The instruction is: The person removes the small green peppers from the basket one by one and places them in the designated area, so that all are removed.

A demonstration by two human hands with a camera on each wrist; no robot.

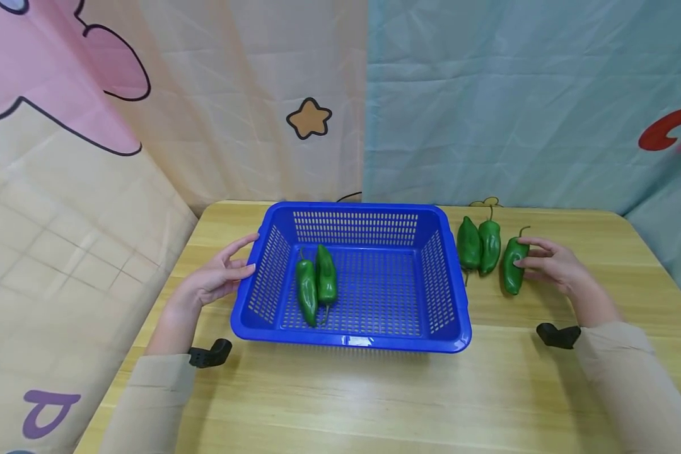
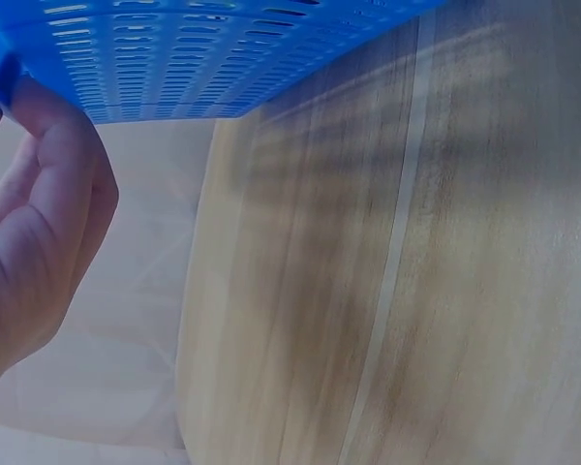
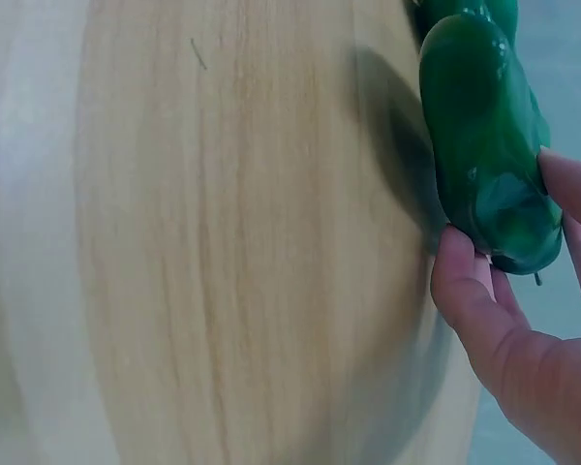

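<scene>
A blue plastic basket (image 1: 352, 340) with slotted walls stands on the table, and two green peppers (image 1: 307, 291) lie side by side in its left half. At the basket's left rim, my left hand (image 1: 218, 277) holds the edge with thumb and fingers; the left wrist view shows fingers (image 2: 63, 145) bent up against the rim. To the right of the basket, my right hand (image 1: 553, 265) pinches a green pepper (image 1: 512, 268) between thumb and fingers, its stem pointing away. In the right wrist view this pepper (image 3: 474, 126) casts a shadow on the wood beside it.
Two more green peppers (image 1: 490, 246) lie together between the basket's right wall and my right hand. The wooden table (image 1: 340, 403) ends at the back against hanging printed curtains (image 1: 488, 126). A black wrist mount (image 1: 558, 335) sticks out from each sleeve.
</scene>
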